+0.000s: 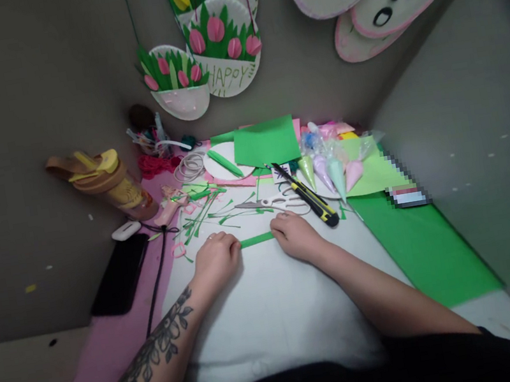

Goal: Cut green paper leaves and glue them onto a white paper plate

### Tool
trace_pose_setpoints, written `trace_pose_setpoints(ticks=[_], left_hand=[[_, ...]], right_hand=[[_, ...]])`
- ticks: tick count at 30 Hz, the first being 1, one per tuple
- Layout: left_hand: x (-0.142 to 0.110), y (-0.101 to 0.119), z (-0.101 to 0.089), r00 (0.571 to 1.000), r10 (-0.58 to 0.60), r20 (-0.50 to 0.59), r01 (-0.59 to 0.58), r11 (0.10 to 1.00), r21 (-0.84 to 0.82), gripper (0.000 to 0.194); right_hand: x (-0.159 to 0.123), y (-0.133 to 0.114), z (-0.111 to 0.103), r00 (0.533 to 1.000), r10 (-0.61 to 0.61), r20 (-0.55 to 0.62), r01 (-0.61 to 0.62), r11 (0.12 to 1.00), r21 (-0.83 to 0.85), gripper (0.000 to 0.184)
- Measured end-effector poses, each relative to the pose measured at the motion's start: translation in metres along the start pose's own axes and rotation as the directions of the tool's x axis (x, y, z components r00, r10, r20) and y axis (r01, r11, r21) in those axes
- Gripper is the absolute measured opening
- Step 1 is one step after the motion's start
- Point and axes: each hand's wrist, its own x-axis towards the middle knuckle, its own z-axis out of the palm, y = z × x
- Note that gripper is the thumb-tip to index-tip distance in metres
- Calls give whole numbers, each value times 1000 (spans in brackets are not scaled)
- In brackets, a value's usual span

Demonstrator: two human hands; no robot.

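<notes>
A narrow green paper strip point(256, 240) lies level between my two hands, low over the white table cover point(272, 298). My left hand point(217, 255) has its fingers closed on the strip's left end. At the right end, my right hand point(297, 234) pinches it with bent fingers. Just beyond my right hand are white-handled scissors point(280, 201) and a black and yellow utility knife point(310, 198). Thin green paper offcuts point(199, 222) are scattered past my left hand. Both sets of fingertips are partly hidden.
Green paper sheets point(418, 242) cover the right side. Filled piping bags point(329, 169) and a paper plate point(217, 166) sit at the back. On the left are a phone point(120, 275), a cable point(157, 277) and a tumbler point(121, 186). Decorated plates point(226, 53) hang on the wall.
</notes>
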Motion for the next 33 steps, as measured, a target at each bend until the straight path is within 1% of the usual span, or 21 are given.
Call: trace_pose_setpoints(ticks=[4,9,12,15,18,19,20,22,24,26,28,30,31,33], left_hand=[[4,5,-1,1000,-13,11,12,997,83,27],[6,7,-2,1000,-13,26,9,991,137,26],[6,7,-2,999,-14,45,8,990,138,26],[5,6,-3,998,-37,48,30,991,134,23],[4,3,-5,997,-70,31,68,995,68,19],[5,2,-5,998,-52,25,51,998,29,22],[5,0,-5,1000,-6,23,6,1000,-9,27],[6,-3,-4,989,142,34,-140,989,-52,32],[7,-5,-3,960,272,64,-270,962,-33,31],[9,-7,-2,944,319,86,-321,947,20,31],[9,-7,-2,940,329,90,-335,941,55,30],[9,-6,-2,942,326,85,-331,942,60,29],[8,-5,-2,944,319,85,-324,944,57,29],[7,-3,-2,950,299,89,-305,950,64,28]], right_hand=[[5,-5,-1,997,44,56,-38,994,-105,19],[7,-8,-3,994,64,88,-51,988,-148,18],[7,-9,-4,992,72,106,-56,988,-147,18],[5,-10,-4,991,88,98,-74,987,-142,18],[3,-8,-4,986,146,76,-137,985,-108,13],[2,-7,-4,983,172,69,-166,982,-88,12],[1,-6,-4,979,193,62,-189,980,-64,11],[-1,-2,-3,979,201,46,-200,980,-13,11],[-2,3,-2,988,150,25,-151,987,45,16],[-4,8,-1,1000,27,1,-27,994,102,24],[-5,13,-1,990,-140,-16,141,982,129,31],[-7,15,0,961,-278,-16,278,955,103,34],[-7,15,1,948,-318,-12,318,945,77,34],[-9,13,2,939,-345,-11,345,938,21,32]])
